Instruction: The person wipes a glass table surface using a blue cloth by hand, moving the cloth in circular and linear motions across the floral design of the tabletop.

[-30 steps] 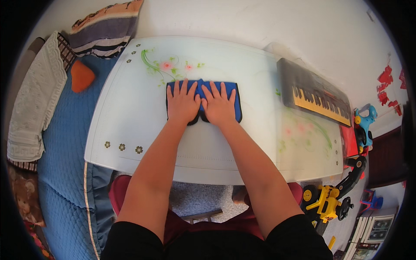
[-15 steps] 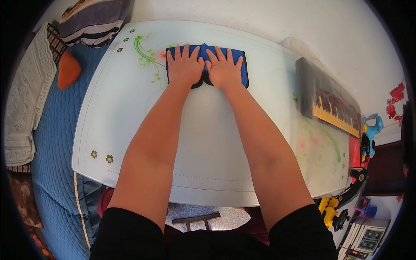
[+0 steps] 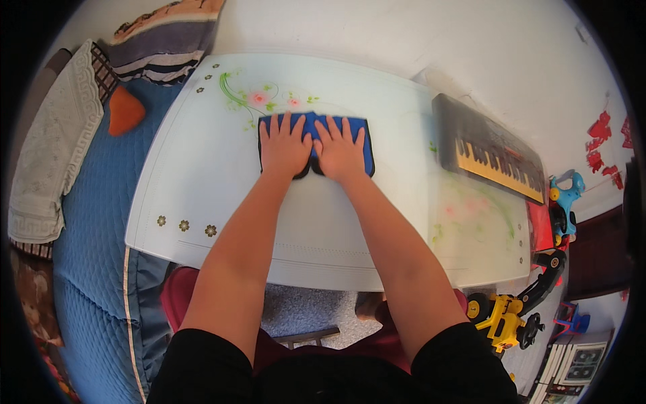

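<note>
A blue piece of fabric with black edging (image 3: 368, 156) lies flat on the white table (image 3: 202, 161). Its two rounded lobes with a notch between them look like a pair of shorts. My left hand (image 3: 286, 146) rests palm down on its left half, fingers spread toward the far edge. On the right half lies my right hand (image 3: 338, 149), likewise flat with fingers apart. The thumbs come close together over the middle. Much of the fabric is covered by my hands.
An electronic keyboard (image 3: 494, 151) stands at the table's right side. Along the left is a bed with a blue quilt (image 3: 94, 202) and an orange cushion (image 3: 125, 110). A yellow toy vehicle (image 3: 501, 323) sits on the floor at the lower right. Flower prints decorate the tabletop.
Both hands and the fabric have moved nearer to me across the table, uncovering a second printed flower beyond it. The whole view has also shifted slightly. My hands stay flat on the fabric.
</note>
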`<state>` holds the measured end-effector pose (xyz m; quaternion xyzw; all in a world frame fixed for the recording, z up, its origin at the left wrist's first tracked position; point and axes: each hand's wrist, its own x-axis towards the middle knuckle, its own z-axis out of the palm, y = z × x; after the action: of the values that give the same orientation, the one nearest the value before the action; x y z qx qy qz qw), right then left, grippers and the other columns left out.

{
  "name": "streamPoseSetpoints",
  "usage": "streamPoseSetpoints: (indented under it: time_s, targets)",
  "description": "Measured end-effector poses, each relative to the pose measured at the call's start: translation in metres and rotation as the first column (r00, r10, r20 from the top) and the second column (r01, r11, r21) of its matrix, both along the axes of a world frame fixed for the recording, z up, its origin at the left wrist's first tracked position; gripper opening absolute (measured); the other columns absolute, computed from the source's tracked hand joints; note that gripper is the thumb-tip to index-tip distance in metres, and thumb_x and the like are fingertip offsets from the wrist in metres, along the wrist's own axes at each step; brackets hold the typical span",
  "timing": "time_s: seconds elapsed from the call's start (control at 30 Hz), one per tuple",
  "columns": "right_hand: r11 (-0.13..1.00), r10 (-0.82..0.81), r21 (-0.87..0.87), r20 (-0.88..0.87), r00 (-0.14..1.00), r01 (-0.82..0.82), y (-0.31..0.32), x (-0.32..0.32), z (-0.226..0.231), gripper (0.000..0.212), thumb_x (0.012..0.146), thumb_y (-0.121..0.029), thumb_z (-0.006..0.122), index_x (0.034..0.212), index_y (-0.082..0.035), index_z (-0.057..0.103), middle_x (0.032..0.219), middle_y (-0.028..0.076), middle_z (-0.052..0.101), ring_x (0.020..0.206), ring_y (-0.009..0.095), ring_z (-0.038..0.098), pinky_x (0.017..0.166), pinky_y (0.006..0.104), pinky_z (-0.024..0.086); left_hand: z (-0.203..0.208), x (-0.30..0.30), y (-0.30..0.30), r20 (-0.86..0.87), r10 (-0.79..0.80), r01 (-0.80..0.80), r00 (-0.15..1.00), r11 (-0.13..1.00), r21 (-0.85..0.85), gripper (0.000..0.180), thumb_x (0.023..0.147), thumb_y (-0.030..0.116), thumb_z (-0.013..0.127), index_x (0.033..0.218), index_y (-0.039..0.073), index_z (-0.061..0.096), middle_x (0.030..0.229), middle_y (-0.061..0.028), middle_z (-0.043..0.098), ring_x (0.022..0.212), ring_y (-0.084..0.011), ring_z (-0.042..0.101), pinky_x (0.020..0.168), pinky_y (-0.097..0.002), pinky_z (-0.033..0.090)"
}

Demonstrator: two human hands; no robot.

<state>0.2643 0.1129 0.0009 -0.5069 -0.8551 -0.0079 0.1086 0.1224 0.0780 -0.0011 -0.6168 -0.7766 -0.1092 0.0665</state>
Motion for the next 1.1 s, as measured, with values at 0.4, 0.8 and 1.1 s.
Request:
streamPoseSetpoints:
  time_s: [0.4, 0.8, 1.1]
  targets:
    - [0.994, 0.068, 0.086, -0.045, 0.997, -0.064, -0.139, 0.058, -0.007, 0.053, 0.105, -0.042, 0.044, 0.155, -0.025, 0.044, 0.163, 0.006, 0.037, 0.152, 0.036, 0.027, 0.12, 0.0666, 0.013, -0.006, 0.046, -0.145, 0.076, -0.108, 0.096, 0.991, 0.984, 0.151, 0.053, 0.101, 0.041, 0.05, 0.149, 0.02, 0.052, 0.161, -0.0108, 0.04, 0.151, -0.0351, 0.029, 0.124, -0.0567, 0.014]
    - [0.982, 0.121, 0.154, -0.094, 0.988, -0.105, -0.208, 0.083, -0.007, 0.055, 0.099, -0.045, 0.054, 0.15, -0.023, 0.052, 0.16, 0.008, 0.041, 0.15, 0.037, 0.031, 0.117, 0.0716, 0.014, -0.004, 0.053, -0.214, 0.095, -0.19, 0.174, 0.977, 0.972, 0.156, 0.056, 0.097, 0.043, 0.055, 0.149, 0.021, 0.053, 0.16, -0.0125, 0.04, 0.151, -0.0363, 0.03, 0.124, -0.0582, 0.015]
    - [0.988, 0.08, 0.141, -0.082, 0.993, -0.068, -0.17, 0.073, -0.002, 0.056, 0.099, -0.049, 0.055, 0.15, -0.026, 0.051, 0.161, 0.009, 0.04, 0.15, 0.039, 0.031, 0.117, 0.0709, 0.013, -0.003, 0.036, -0.176, 0.083, -0.175, 0.164, 0.981, 0.979, 0.123, 0.058, 0.097, 0.049, 0.053, 0.149, 0.023, 0.053, 0.161, -0.0103, 0.04, 0.152, -0.0346, 0.028, 0.125, -0.0571, 0.013]
